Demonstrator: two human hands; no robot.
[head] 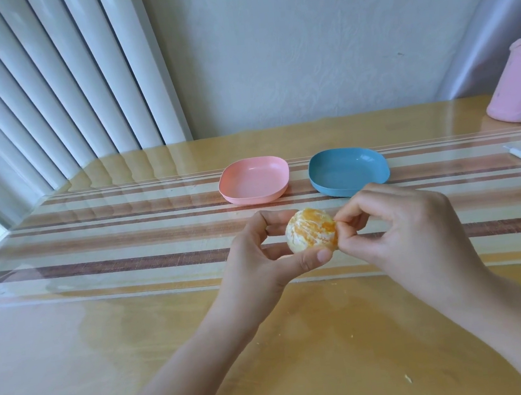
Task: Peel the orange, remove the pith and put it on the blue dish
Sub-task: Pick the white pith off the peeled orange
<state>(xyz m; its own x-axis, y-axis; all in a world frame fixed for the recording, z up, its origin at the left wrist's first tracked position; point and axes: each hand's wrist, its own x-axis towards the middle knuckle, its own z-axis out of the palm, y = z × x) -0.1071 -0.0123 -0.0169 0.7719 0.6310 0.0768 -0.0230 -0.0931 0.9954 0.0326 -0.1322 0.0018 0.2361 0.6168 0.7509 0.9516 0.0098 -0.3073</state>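
Fingers [275, 218] and thumb of the left hand [252, 261] clamp the peeled orange [310, 235], held over the table [107, 339]; its far side is hidden. At its right edge the right hand [408, 227] pinches with thumb and fingertips, though what they nip is too small to tell. Beyond sit the pink dish [254, 198] and the blue dish [347, 190], apart. A pink container [513, 90] is cut off at the right.

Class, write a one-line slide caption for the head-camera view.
Left hand holds the peeled orange; right hand pinches pith at its side, blue dish and pink dish beyond.
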